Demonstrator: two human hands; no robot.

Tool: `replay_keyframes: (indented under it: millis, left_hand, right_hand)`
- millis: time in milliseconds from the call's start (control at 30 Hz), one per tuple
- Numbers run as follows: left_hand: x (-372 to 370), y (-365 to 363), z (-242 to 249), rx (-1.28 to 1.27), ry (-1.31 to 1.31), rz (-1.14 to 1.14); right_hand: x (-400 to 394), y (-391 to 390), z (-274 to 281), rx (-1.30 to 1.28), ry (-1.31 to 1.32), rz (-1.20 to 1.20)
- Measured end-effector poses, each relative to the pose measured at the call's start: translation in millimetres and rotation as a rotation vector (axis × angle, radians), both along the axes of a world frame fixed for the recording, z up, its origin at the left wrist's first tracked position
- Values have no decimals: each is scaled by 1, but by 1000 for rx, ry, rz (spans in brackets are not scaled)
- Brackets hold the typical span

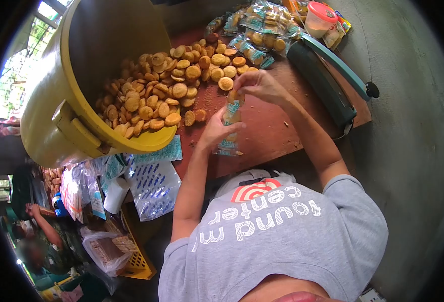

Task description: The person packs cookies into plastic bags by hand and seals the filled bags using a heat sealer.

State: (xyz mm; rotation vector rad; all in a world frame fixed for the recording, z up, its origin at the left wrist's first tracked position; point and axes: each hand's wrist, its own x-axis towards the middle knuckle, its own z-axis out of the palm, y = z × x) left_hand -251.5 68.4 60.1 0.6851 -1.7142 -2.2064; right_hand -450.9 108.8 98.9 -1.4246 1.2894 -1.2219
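My left hand [216, 130] is closed around a narrow clear plastic bag [230, 118] with teal print, which stands upright above the reddish tabletop [267, 121]. Round golden cookies show inside the bag. At its mouth, my right hand [262, 86] pinches a cookie [236, 95] with thumb and fingers; part of it is hidden by the fingers. Just beyond both hands, a heap of loose cookies [156, 90] spills from a tipped yellow bucket [65, 110] onto the table.
Filled cookie packs [267, 22] are piled at the back, beside a pink-lidded tub [320, 19]. An impulse sealer [322, 83] with a raised blue arm lies at the right. Flat printed bags [154, 189] hang at the left edge, above a yellow crate [139, 261]. Another person [45, 236] is at lower left.
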Motion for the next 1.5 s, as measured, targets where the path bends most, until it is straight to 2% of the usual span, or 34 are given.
replay_keyframes:
  millis: [33,133,267,333,400,467,533,600,733,800,833,900,933,967,1000,1033,1100,1200,1333,1367,1433,1500]
  left_hand:
    - [-2,1,2,15,-16,-14]
    - [-9,3,6,48,-39,-43]
    - [-22,5,8,65,-42,-80]
    - [-30,8,5,41,-27,-100]
    - [-37,9,4,19,-12,-118]
    - [-44,11,3,-12,-33,-141]
    - [-50,14,3,28,-36,-155]
    - [-55,16,3,68,-39,-163]
    - [-67,15,-5,78,-13,-211]
    - [-73,19,2,44,-32,-229]
    - [-75,23,7,-23,-70,-247]
    - [-78,26,12,-89,-107,-267]
    - [-80,27,11,-198,-94,-279]
    - [-82,27,10,-308,-81,-290]
    - [-83,27,10,-309,-80,-291]
    - [-84,26,10,-220,-69,-269]
    - [-88,27,8,-128,-62,-254]
    - [-93,26,10,-122,-54,-261]
    - [-102,26,14,-65,-20,-225]
    - [-104,26,15,-80,-7,-221]
    - [-106,23,20,-67,-51,-281]
    - [-112,24,27,-57,-90,-346]
  right_hand:
    - [4,4,3,45,151,-21]
    - [9,16,17,118,247,-116]
    - [-3,22,5,39,96,-256]
    - [-11,25,1,0,35,-448]
    - [-17,32,4,-19,88,-456]
    - [-22,42,11,172,40,-210]
    - [-26,49,15,162,-16,-205]
    - [-30,56,17,78,184,-174]
    - [-34,63,11,-59,216,-164]
    - [-39,65,12,252,296,-268]
    - [-44,66,11,251,294,-274]
    - [-53,68,6,436,-56,-216]
    - [-55,69,3,437,-57,-218]
    - [-56,70,1,311,-92,-244]
    - [-57,71,0,183,-126,-268]
    - [-58,72,0,180,-125,-270]
    - [-53,79,7,24,115,-178]
    - [-62,78,1,175,32,-192]
    - [-58,79,2,119,-66,-256]
    - [-57,81,8,-32,279,-261]
    - [-57,87,12,-182,622,-274]
    - [-59,92,16,-201,588,-278]
